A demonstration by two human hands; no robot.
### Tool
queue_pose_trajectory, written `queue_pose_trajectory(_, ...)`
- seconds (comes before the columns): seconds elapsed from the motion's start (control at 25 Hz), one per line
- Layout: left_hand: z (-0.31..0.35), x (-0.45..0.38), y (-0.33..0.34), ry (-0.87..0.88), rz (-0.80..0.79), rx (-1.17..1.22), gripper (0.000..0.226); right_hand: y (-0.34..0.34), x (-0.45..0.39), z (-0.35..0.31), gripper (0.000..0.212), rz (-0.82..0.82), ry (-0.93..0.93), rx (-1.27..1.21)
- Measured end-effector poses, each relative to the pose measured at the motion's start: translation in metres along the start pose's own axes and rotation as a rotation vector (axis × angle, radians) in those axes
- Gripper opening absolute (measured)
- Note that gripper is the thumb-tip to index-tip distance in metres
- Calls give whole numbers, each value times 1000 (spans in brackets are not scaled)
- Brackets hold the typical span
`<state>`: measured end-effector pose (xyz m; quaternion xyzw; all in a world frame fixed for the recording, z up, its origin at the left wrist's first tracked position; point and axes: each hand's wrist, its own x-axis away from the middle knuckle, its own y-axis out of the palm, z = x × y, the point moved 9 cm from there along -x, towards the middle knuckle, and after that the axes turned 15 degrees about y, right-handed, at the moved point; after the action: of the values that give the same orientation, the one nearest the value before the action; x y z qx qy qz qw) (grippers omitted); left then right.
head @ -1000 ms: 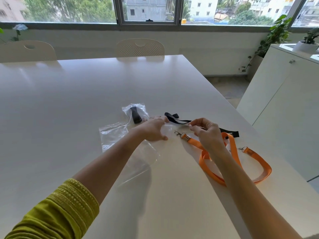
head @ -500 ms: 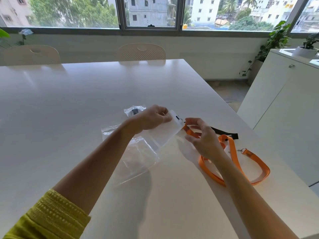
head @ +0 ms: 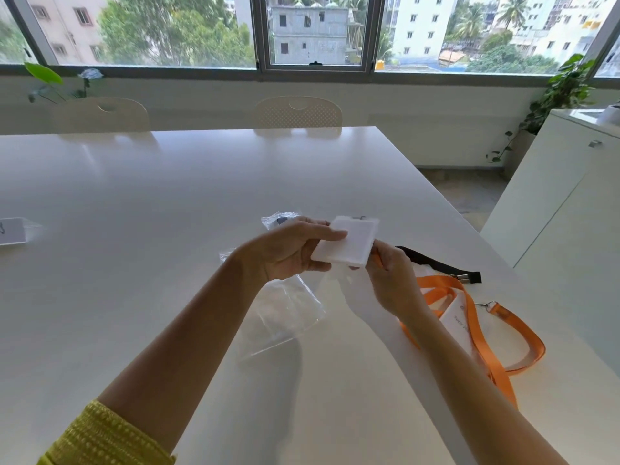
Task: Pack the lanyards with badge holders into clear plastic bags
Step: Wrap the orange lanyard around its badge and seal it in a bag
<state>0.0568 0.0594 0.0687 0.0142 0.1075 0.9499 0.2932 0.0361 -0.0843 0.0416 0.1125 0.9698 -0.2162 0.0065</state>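
My left hand [head: 290, 250] holds a white badge holder [head: 349, 241] above the table, thumb on top and fingers beneath. My right hand [head: 391, 280] pinches the orange lanyard [head: 486, 337] close to the holder's lower right corner; its strap loops across the table to the right. A second badge card [head: 458, 318] lies inside that loop. Behind it lies a black lanyard [head: 443, 265]. Clear plastic bags [head: 285, 313] lie flat under my left wrist. Another bag [head: 278, 219] with something dark inside sits behind my left hand.
The white table [head: 167, 203] has its right edge near a white cabinet [head: 563, 209]. A white card [head: 11, 231] in plastic lies at the far left. Two chairs [head: 298, 112] stand at the far side under the window, with plants at both ends.
The badge holder has risen off the table in my left hand. My right hand has moved in under its right edge with the orange strap. The camera has tilted and shifted.
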Motion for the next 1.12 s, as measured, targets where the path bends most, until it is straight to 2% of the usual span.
queue_pose_trajectory(0.16,7,-2,-14,118,192,131,39,19,9,-13,35,-89,-31,-37)
queue_pose_trajectory(0.32,18,3,-45,265,473,167,23,33,17,-23,36,-184,-29,-110)
queue_pose_trajectory(0.48,29,19,-68,392,673,-29,20,27,21,-31,38,-181,-5,-73)
queue_pose_trajectory(0.64,47,32,-74,528,785,-505,29,21,22,-38,41,-181,36,-94)
queue_pose_trajectory(0.76,53,33,-62,621,716,-728,30,15,24,-49,39,-230,78,-281)
queue_pose_trajectory(0.84,47,29,-55,612,624,-814,32,4,22,-58,39,-197,70,-359)
queue_pose_trajectory(1.0,30,22,-41,585,404,-797,36,-24,17,-78,23,-80,-92,-355)
queue_pose_trajectory(1.12,18,17,-36,512,279,-781,35,-36,7,-81,22,-81,-159,-388)
